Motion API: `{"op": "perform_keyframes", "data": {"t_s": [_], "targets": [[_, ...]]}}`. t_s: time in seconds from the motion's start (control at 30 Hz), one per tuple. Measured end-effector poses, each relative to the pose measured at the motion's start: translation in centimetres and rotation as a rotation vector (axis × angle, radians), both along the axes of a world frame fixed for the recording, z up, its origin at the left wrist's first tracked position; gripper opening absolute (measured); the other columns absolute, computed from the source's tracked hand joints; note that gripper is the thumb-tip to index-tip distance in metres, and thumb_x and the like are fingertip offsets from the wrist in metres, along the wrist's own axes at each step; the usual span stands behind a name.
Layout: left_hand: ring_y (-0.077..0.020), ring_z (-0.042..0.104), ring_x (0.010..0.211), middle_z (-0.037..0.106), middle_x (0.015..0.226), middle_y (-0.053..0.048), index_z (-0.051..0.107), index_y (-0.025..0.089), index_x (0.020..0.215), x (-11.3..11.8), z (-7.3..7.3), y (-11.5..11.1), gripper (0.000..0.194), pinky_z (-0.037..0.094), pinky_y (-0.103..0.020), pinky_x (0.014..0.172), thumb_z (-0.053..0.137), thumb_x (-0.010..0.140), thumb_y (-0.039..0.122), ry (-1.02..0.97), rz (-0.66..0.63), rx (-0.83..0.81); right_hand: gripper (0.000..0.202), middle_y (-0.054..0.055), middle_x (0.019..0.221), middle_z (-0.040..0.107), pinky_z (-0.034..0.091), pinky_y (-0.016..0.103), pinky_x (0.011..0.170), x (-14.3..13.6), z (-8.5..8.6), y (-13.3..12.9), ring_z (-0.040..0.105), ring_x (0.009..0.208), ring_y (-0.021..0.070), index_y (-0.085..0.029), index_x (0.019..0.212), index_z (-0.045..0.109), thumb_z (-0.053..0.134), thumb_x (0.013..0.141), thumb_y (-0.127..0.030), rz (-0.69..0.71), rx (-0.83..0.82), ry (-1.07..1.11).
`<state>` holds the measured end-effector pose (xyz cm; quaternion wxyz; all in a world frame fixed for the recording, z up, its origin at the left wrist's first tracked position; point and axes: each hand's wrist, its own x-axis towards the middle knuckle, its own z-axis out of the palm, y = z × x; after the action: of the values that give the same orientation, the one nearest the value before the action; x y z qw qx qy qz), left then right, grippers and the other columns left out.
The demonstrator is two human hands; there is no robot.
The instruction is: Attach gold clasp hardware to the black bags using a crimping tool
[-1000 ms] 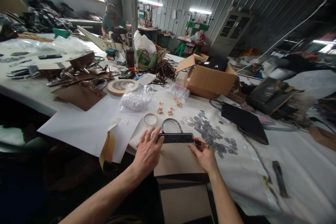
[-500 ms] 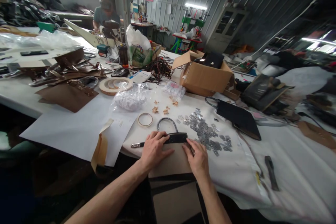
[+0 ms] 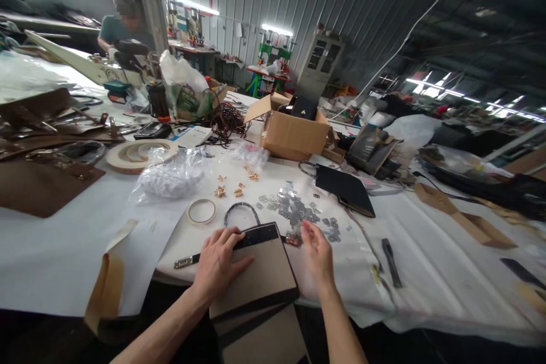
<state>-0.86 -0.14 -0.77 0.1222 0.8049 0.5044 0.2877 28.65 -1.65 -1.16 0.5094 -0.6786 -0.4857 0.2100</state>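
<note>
My left hand (image 3: 222,264) lies with fingers spread on the beige, black-edged panel of a handbag (image 3: 268,267). A looped handle (image 3: 242,206) rises beyond the panel's black top band, and a black strap with a metal end (image 3: 183,262) sticks out to the left. To the right of the panel, my right hand (image 3: 318,250) is raised off it, its fingertips drawn together beside the pile of small grey metal plates (image 3: 294,205). Whatever may be between those fingertips is too small to make out. Another metal strap end (image 3: 292,240) shows between panel and right hand.
Gold-coloured fittings (image 3: 220,191), a tape roll (image 3: 201,211) and a plastic bag (image 3: 173,176) lie beyond my hands. Farther back stands a cardboard box (image 3: 294,136). A black bag piece (image 3: 345,187) and a dark tool (image 3: 391,261) lie to the right. A person (image 3: 121,25) sits far left.
My right hand has left the panel's right edge and lifted toward the metal plates. The left hand stays on the panel. The camera view has swung to the right.
</note>
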Motion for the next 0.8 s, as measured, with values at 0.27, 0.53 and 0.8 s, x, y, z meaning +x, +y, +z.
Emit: {"op": "perform_keyframes", "data": {"t_s": [0.27, 0.53, 0.8], "targets": [[-0.0320, 0.058, 0.123, 0.066, 0.134, -0.004, 0.065, 0.029, 0.124, 0.0, 0.3, -0.1, 0.044, 0.050, -0.048, 0.097, 0.080, 0.085, 0.043, -0.017, 0.006, -0.016, 0.039, 0.009, 0.108, 0.080, 0.057, 0.038, 0.092, 4.9, 1.7, 7.2, 0.074, 0.099, 0.0262, -0.021, 0.108, 0.079, 0.060, 0.093, -0.052, 0.232, -0.127, -0.287], [-0.0307, 0.057, 0.123, 0.066, 0.135, -0.004, 0.064, 0.029, 0.124, 0.0, 0.4, -0.1, 0.049, 0.048, -0.047, 0.099, 0.085, 0.082, 0.042, -0.027, 0.011, -0.049, 0.013, 0.005, 0.092, 0.073, 0.052, 0.035, 0.085, 4.4, 1.6, 10.9, 0.068, 0.081, 0.0216, -0.025, 0.083, 0.082, 0.077, 0.075, -0.034, 0.384, -0.224, -0.468], [-0.0288, 0.056, 0.120, 0.066, 0.134, -0.003, 0.064, 0.028, 0.126, -0.1, 0.6, -0.2, 0.057, 0.046, -0.047, 0.100, 0.087, 0.078, 0.050, -0.051, 0.010, -0.112, 0.039, 0.007, 0.090, 0.076, 0.054, 0.036, 0.080, 3.8, 1.9, 8.1, 0.069, 0.082, 0.0238, -0.020, 0.095, 0.078, 0.082, 0.077, -0.055, 0.297, -0.164, -0.091]]}}
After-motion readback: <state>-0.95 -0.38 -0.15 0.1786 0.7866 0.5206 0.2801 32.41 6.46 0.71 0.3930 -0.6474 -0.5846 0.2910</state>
